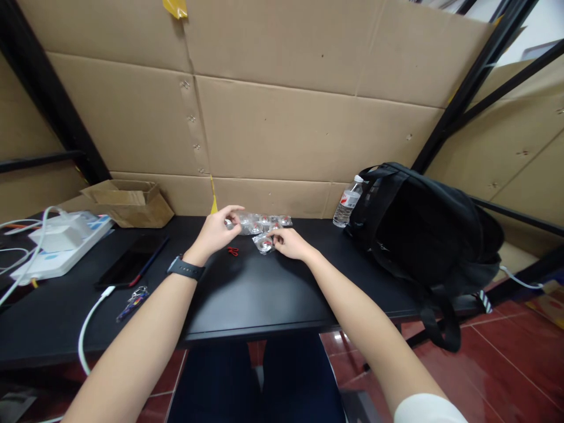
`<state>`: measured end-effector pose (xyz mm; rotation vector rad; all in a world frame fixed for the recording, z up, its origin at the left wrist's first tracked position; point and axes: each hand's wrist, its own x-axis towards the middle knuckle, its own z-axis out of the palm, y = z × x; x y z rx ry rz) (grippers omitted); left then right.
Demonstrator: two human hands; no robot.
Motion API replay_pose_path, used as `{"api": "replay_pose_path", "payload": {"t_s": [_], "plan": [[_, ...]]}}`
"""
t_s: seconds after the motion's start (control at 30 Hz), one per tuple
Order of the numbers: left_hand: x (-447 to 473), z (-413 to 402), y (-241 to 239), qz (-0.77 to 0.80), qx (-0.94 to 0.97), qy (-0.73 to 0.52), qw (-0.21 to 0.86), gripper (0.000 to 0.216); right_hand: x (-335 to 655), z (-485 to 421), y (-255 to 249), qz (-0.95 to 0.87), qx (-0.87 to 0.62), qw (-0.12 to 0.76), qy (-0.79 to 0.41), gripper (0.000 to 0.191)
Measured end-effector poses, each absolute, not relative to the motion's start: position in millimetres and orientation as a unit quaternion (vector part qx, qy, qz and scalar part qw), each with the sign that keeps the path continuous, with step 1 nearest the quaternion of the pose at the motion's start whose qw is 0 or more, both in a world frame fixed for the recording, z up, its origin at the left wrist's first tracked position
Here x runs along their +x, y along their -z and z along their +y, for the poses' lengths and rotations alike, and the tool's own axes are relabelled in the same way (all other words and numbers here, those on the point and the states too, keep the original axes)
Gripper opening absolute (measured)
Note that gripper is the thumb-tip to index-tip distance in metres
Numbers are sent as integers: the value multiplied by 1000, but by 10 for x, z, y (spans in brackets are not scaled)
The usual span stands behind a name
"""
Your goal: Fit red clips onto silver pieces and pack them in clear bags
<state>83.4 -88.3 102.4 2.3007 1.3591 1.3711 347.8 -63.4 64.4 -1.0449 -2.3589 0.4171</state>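
Note:
Several small clear plastic packets with red pieces inside lie in a row near the back of the black table. My left hand, with a dark watch on the wrist, pinches one small clear packet at the row's left end. My right hand presses its fingers on another clear packet lying in front of the row. A tiny red piece rests loose on the table between my hands.
A black backpack and a water bottle stand at the right. To the left are a dark phone, a pen, keys, a white power strip with cables and an open cardboard box. Cardboard walls the back.

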Motion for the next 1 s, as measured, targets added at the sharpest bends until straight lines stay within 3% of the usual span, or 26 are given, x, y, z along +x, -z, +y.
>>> {"api": "replay_pose_path", "payload": {"t_s": [0.17, 0.4, 0.6, 0.73, 0.83, 1.0], "plan": [[986, -947, -1008, 407, 805, -422, 93, 44, 3472, -633, -646, -875, -374, 278, -132, 41], [1000, -934, -988, 376, 833, -383, 133, 42, 3483, -656, -691, -860, -396, 257, -195, 33], [998, -956, -990, 349, 877, -257, 208, 24, 3593, -607, -726, -857, -420, 266, -135, 27], [1037, -983, -952, 300, 901, -176, 259, 33, 3752, -535, -715, -858, -455, 224, -86, 28], [1040, -962, -878, 295, 910, -162, 243, 45, 3838, -503, -705, -861, -467, 190, -70, 30], [1041, -929, -811, 318, 918, -151, 183, 43, 3870, -527, -777, -866, -470, 132, -106, 30]]}}
